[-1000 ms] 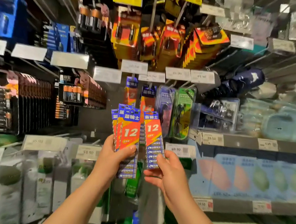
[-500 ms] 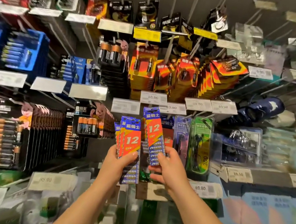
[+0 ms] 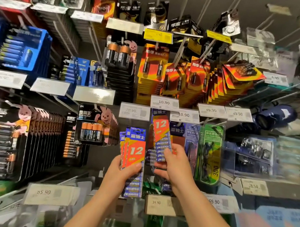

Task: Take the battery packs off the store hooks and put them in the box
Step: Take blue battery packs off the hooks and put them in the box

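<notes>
My left hand (image 3: 121, 174) grips a fanned stack of blue-and-red "12" battery packs (image 3: 136, 149), thumb across the front one. My right hand (image 3: 173, 165) pinches a single pack of the same kind (image 3: 160, 131) by its lower half, its top raised to the hook under the 10.90 price tag (image 3: 184, 115). More of these packs (image 3: 176, 131) hang on that hook behind it. No box is in view.
The hook wall is full: black Duracell packs (image 3: 91, 124) to the left, red-and-yellow packs (image 3: 154, 66) above, green reading-glasses packs (image 3: 209, 153) right beside my right hand. Price tags (image 3: 134, 111) stick out on the hook ends. Shelves (image 3: 250, 185) with boxed goods are lower right.
The view tilted upward along the rack. My right hand lifted its single pack up to the hook row; my left hand kept its stack and rose slightly.
</notes>
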`<state>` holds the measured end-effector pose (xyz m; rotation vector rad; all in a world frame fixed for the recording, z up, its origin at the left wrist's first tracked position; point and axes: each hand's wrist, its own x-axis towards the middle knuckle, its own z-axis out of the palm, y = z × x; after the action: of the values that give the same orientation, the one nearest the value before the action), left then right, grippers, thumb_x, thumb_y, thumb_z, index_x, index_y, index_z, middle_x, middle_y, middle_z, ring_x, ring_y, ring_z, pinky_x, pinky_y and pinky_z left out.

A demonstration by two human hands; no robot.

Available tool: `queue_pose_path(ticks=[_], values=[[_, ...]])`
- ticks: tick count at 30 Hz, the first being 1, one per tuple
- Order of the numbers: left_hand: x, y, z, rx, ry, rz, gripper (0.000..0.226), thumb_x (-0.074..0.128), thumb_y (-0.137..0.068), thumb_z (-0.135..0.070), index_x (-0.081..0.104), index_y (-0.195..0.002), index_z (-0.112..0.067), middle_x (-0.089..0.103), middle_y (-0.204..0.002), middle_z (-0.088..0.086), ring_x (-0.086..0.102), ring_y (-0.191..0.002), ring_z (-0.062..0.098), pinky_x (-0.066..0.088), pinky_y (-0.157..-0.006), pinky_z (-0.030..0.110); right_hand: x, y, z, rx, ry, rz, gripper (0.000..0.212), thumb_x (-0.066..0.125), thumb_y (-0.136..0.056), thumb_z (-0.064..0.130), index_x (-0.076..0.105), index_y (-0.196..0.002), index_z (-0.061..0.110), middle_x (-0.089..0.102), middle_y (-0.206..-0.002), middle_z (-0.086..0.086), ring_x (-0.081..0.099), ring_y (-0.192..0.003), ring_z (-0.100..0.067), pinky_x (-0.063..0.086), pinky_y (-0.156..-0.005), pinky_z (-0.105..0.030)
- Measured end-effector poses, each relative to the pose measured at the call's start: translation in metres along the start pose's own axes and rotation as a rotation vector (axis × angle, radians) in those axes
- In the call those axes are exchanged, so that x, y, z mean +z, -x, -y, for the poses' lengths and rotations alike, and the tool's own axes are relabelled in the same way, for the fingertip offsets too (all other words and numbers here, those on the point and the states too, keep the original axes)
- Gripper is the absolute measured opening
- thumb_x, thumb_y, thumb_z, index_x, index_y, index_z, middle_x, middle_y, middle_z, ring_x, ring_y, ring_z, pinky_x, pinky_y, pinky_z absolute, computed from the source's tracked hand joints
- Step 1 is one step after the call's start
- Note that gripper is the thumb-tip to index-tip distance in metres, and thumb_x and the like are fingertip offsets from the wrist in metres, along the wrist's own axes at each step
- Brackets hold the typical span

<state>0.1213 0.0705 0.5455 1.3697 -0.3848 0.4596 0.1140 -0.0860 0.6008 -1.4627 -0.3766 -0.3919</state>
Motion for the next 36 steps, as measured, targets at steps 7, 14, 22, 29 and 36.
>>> queue_pose_path(ticks=[7,14,22,29,36], values=[[-0.001,0.000,0.006,-0.026,0.014,-0.017,0.095,0.080,-0.044,-0.050,0.053,-0.124,-0.009,0.072,-0.108,0.015,0.074,-0.084,0.026,0.055,-0.071,0.037,0.003,0.004,-0.006,0.064,-0.056,-0.028,0.023,0.041,-0.103,0.019,0.042,-0.125,0.013,0.054,-0.123,-0.011,0.067,-0.078,-0.023,0.058,-0.064,-0.029],[0.000,0.001,0.009,-0.052,0.029,-0.040,0.095,0.081,-0.046,-0.052,0.054,-0.125,-0.008,0.072,-0.107,0.017,0.073,-0.081,0.028,0.055,-0.072,0.041,0.001,0.004,-0.003,0.036,-0.041,-0.071,0.035,0.042,-0.103,0.019,0.041,-0.137,0.011,0.053,-0.129,-0.013,0.068,-0.075,-0.022,0.059,-0.061,-0.027],[0.002,0.003,0.005,-0.036,0.052,-0.041,0.096,0.081,-0.046,-0.050,0.053,-0.125,-0.005,0.071,-0.105,0.019,0.073,-0.075,0.025,0.055,-0.065,0.036,-0.003,0.001,-0.006,0.102,-0.012,-0.056,0.042,0.044,-0.103,0.020,0.037,-0.143,0.008,0.048,-0.139,-0.013,0.069,-0.076,-0.021,0.058,-0.058,-0.026],[0.003,0.006,0.006,-0.024,0.060,-0.062,0.093,0.079,-0.047,-0.051,0.056,-0.124,-0.003,0.072,-0.101,0.017,0.073,-0.075,0.026,0.055,-0.064,0.036,-0.016,0.025,-0.004,0.117,0.298,-0.030,0.041,0.048,-0.098,0.041,0.056,-0.120,0.007,0.062,-0.097,-0.002,0.068,-0.074,-0.017,0.060,-0.068,-0.036],[0.011,0.010,0.001,0.031,0.064,-0.094,0.092,0.077,-0.047,-0.051,0.059,-0.120,0.002,0.071,-0.098,0.015,0.072,-0.074,0.020,0.054,-0.060,0.027,-0.009,0.061,-0.008,-0.021,0.432,0.143,0.030,0.072,-0.081,0.041,0.059,-0.099,0.020,0.062,-0.085,0.005,0.060,-0.069,-0.008,0.048,-0.061,-0.027]])
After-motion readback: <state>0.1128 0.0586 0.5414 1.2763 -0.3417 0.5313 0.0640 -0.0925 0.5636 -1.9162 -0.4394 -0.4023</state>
